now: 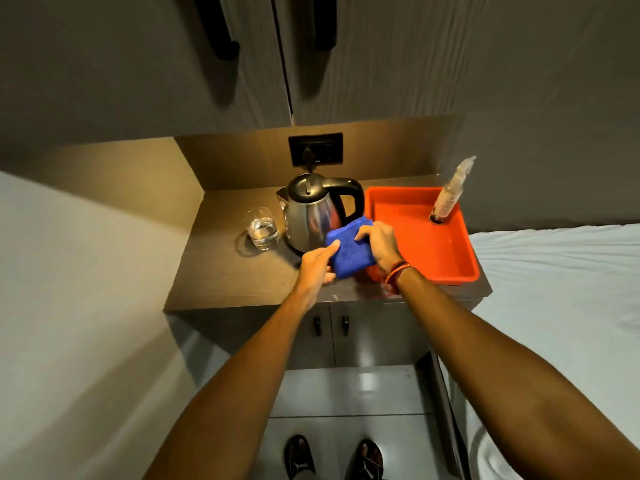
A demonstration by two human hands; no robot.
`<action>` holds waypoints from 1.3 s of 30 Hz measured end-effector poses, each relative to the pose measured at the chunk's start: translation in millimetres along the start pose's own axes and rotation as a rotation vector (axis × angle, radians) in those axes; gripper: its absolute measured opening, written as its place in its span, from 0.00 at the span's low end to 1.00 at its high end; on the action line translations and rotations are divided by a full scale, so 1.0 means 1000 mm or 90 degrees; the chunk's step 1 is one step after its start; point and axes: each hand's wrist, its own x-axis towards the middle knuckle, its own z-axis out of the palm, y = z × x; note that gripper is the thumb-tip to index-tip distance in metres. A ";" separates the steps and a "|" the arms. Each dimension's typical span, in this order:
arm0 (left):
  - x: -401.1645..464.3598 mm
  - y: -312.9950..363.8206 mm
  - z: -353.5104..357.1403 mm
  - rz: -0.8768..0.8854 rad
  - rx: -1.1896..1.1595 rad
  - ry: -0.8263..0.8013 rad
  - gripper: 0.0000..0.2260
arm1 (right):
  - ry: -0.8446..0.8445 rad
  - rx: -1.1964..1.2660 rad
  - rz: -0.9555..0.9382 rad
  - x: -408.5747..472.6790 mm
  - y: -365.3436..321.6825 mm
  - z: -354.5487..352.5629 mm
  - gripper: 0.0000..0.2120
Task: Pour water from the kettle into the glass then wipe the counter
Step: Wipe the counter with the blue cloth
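A folded blue cloth [349, 249] is held above the brown counter [221, 282], just in front of the steel kettle [310, 211]. My left hand [317, 266] grips its near left edge, thumb on top. My right hand [379, 244] holds its right side, fingers curled over the top. The kettle stands upright with its black handle to the right. Left of the kettle a clear glass [262, 228] stands partly filled with water.
An orange tray [446, 258] sits on the counter's right side with a spray bottle [450, 194] upright in its far corner. A wall socket [316, 148] is behind the kettle. A white bed [561, 289] adjoins on the right, cabinet doors [330, 334] below.
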 end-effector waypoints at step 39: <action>0.112 0.038 -0.160 0.167 0.271 0.222 0.37 | -0.178 -0.786 -0.406 -0.046 0.130 0.170 0.37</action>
